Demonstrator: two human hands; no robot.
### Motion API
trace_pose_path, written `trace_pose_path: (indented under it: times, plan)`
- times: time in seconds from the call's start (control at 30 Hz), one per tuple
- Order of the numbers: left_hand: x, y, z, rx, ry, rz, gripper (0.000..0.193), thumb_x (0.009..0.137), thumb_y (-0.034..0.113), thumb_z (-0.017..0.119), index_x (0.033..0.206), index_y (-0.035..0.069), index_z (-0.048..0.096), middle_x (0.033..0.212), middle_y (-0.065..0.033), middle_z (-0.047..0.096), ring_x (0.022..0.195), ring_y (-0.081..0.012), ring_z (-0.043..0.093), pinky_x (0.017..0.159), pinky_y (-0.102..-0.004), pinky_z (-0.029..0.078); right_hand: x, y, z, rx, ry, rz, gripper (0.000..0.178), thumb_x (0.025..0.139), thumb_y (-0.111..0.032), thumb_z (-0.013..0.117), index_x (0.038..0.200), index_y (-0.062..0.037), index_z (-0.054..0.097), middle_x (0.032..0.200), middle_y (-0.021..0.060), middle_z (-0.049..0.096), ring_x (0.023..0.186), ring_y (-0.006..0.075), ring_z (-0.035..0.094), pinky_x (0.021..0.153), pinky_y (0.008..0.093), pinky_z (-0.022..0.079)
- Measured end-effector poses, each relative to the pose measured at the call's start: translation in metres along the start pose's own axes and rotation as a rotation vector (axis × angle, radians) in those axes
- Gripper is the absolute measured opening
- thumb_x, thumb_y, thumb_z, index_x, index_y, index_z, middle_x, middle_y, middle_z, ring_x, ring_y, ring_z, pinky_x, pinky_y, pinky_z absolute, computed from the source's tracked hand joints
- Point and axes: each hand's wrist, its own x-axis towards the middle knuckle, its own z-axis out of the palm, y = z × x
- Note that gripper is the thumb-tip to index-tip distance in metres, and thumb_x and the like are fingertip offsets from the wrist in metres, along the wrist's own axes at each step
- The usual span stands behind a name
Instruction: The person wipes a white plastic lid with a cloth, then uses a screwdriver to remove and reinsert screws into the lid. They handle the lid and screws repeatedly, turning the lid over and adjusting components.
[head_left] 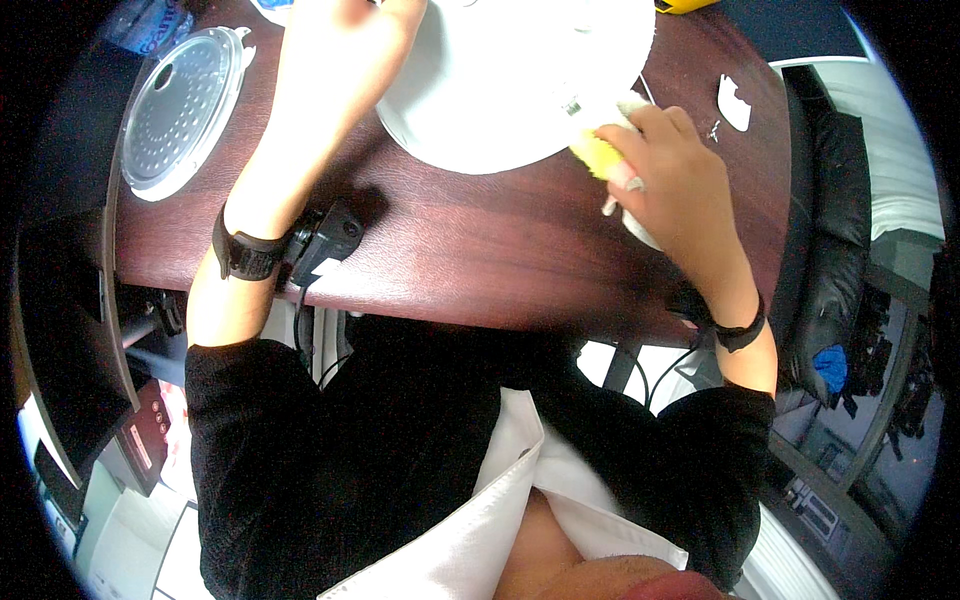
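A large white round dish-like thing (480, 110), washed out by glare, lies on the dark red-brown table at the top middle. My left hand (350, 45) reaches to its left edge; the fingers run off the top of the picture, so their grip is hidden. At the dish's right edge, my right hand (675, 165) is closed around a soft yellow and white piece (598, 157), perhaps a sponge or cloth. White parts of it stick out above and below the fingers. Its yellow end points toward the dish.
A round translucent lid (190, 115) with rows of dots lies at the left, near a clear blue-labelled bottle (150, 25). A broken white piece (734, 103) and small scraps lie at the right. Something yellow (685, 4) shows at the top edge. A black couch-like seat (835, 230) stands beyond.
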Motion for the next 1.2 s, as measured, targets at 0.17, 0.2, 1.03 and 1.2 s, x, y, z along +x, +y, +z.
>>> trace_pose_path:
  times: [0.17,0.2,1.03,1.2]
  plan:
    - [0.004,-0.008,-0.002,-0.029,-0.01,0.067,0.034,0.083,0.004,0.054,0.116,-0.005,0.054,0.107,-0.0144,0.06,0.099,-0.0221,0.057,0.087,-0.0339,0.047,0.01,-0.017,0.02,-0.014,-0.118,-0.013,0.027,0.068,-0.019,0.073,0.092,-0.0112,0.063,0.093,0.0049,0.055,0.09,0.0237,0.056,0.069,0.0343,0.052]
    - [0.003,-0.005,-0.003,-0.012,-0.034,0.055,0.034,0.084,0.004,0.053,0.116,-0.005,0.053,0.107,-0.0147,0.06,0.1,-0.0223,0.057,0.087,-0.0343,0.047,0.009,-0.017,0.024,-0.005,-0.124,-0.029,0.027,0.068,-0.019,0.073,0.091,-0.0109,0.063,0.093,0.0049,0.055,0.09,0.0237,0.056,0.069,0.0345,0.052]
    - [0.001,-0.019,0.0,-0.039,-0.136,0.142,0.037,0.084,0.005,0.05,0.12,-0.003,0.05,0.11,-0.0157,0.057,0.099,-0.0235,0.057,0.087,-0.0365,0.049,0.009,0.006,0.005,-0.107,-0.193,-0.13,0.016,0.072,-0.017,0.067,0.087,-0.0138,0.064,0.091,0.0045,0.057,0.088,0.0238,0.058,0.066,0.0337,0.052]
    - [0.005,-0.009,-0.007,-0.014,-0.077,0.036,0.035,0.084,0.005,0.052,0.118,-0.004,0.053,0.109,-0.0149,0.059,0.099,-0.0231,0.057,0.087,-0.0361,0.048,0.002,0.009,-0.009,-0.007,-0.118,0.014,0.03,0.073,-0.014,0.066,0.103,-0.0135,0.066,0.102,0.0056,0.058,0.099,0.0247,0.055,0.075,0.0334,0.051]
